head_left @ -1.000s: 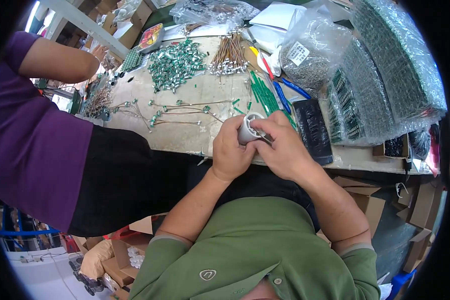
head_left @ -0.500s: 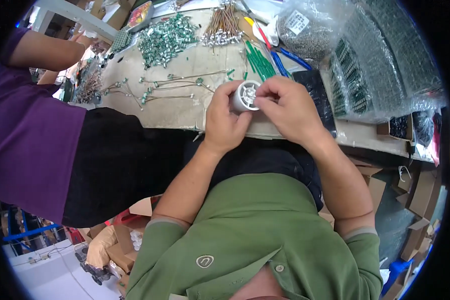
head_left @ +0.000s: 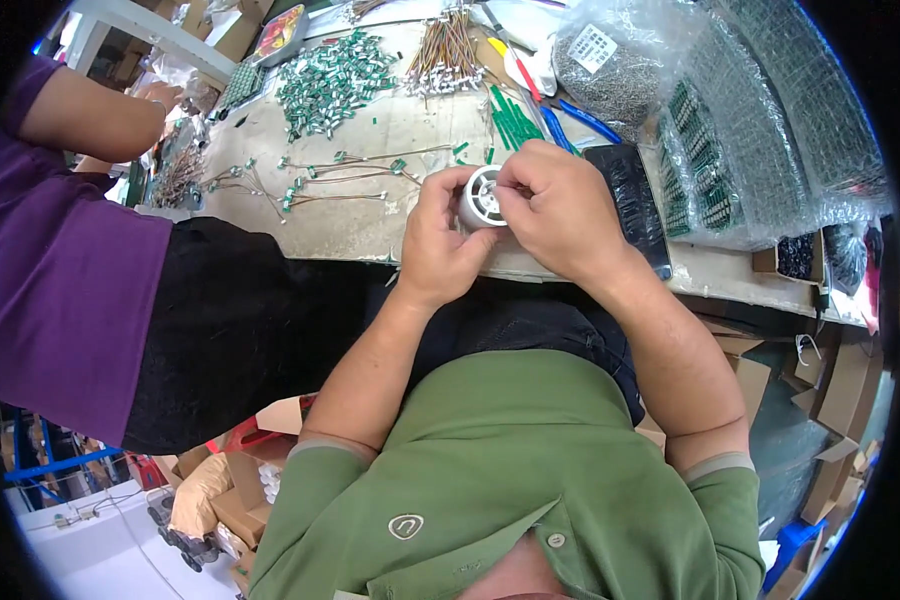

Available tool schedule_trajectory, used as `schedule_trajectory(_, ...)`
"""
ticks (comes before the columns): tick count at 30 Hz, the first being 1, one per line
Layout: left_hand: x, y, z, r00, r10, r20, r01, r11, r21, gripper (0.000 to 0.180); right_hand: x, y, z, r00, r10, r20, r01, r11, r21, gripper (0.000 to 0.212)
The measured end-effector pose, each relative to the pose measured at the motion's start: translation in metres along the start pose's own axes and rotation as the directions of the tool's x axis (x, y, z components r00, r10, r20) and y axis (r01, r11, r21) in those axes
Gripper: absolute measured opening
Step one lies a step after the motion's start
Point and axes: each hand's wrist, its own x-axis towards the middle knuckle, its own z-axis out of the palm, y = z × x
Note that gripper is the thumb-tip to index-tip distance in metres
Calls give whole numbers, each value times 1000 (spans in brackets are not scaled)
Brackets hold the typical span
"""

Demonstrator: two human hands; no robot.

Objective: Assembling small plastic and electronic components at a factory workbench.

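A white plastic cylinder with a spoked end face is held up over the table's near edge. My left hand wraps round its left side, thumb below and fingers behind. At the hub, my right hand pinches with thumb and forefinger; whatever lies between those fingertips is hidden. Just beyond the cylinder lie cut green strips. Left of my hands are several thin brown wires with small green boards on their ends. A black flat tray-like thing lies right of my right hand.
Farther back are a heap of small green-and-silver parts and a bundle of brown wires. Blue-handled pliers lie near a clear bag of metal bits. Bubble-wrapped boards fill the right. A person in purple works at left.
Both hands and the cylinder have shifted slightly left. My right hand has tilted further over the hub, its fingertips now covering more of it.
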Motion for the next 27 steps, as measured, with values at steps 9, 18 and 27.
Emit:
schedule_trajectory(9,0,-7,-1,997,17,-75,-17,1000,-1,59,1,-9,4,995,-93,47,99,984,-148,6)
schedule_trajectory(18,1,-2,3,1000,28,-7,-28,999,18,65,7,-3,-12,974,-196,116,211,967,-140,5)
schedule_trajectory(27,1,1,-5,998,59,-5,-57,984,168,66,29,-10,-34,863,-350,365,455,853,-257,10)
